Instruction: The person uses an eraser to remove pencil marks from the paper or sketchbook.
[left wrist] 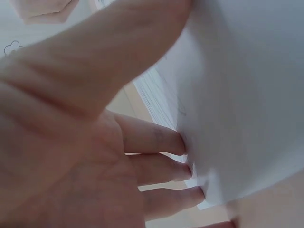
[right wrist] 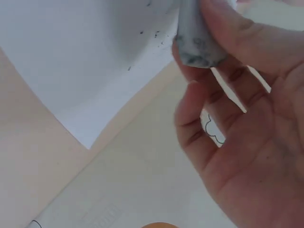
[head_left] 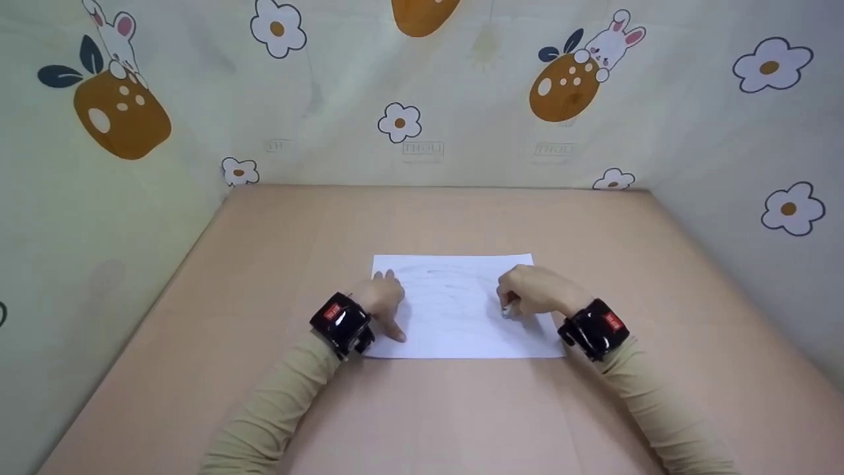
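Observation:
A white sheet of paper (head_left: 455,330) lies on the table with faint grey pencil strokes across its upper part. On its left side rests my left hand (head_left: 382,300), thumb and fingers spread; in the left wrist view its fingertips (left wrist: 176,142) touch the sheet. Near the paper's right side, my right hand (head_left: 537,289) pinches an eraser (right wrist: 197,45) between thumb and fingers. The eraser is whitish, with dark smudges along its end. Small dark crumbs (right wrist: 156,34) lie on the paper beside it. In the head view, the fingers hide most of the eraser.
The brown tabletop (head_left: 297,231) extends around the sheet on all sides. Pale cloth walls (head_left: 343,79) printed with flowers, rabbits and orange fruit stand behind and along both sides. Each wrist wears a black camera band (head_left: 343,323).

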